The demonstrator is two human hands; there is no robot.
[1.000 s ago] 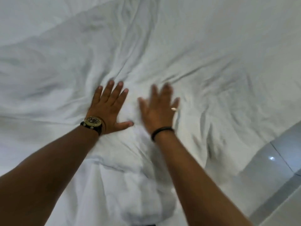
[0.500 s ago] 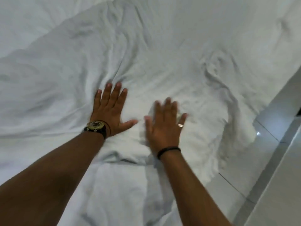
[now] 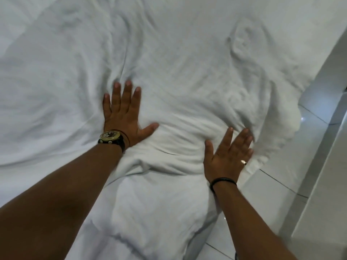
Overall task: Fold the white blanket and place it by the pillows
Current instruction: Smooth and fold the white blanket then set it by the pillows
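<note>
The white blanket (image 3: 178, 59) lies spread and wrinkled over the bed and fills most of the head view. One edge hangs down over the bed's side toward me. My left hand (image 3: 124, 117), with a watch on the wrist, presses flat on the blanket with fingers apart. My right hand (image 3: 228, 156), with a ring and a black wristband, lies flat with fingers spread near the blanket's right edge. A bunched ridge of cloth runs between the two hands. Neither hand grips the cloth. No pillows are in view.
Glossy white floor tiles (image 3: 272, 199) show at the lower right, beside the bed. A pale wall or cabinet panel (image 3: 328, 166) rises along the right edge.
My right hand has slid to the right and nearer to me, away from the left hand. The left hand stays pressed in place. The view has shifted, and more floor shows at the right.
</note>
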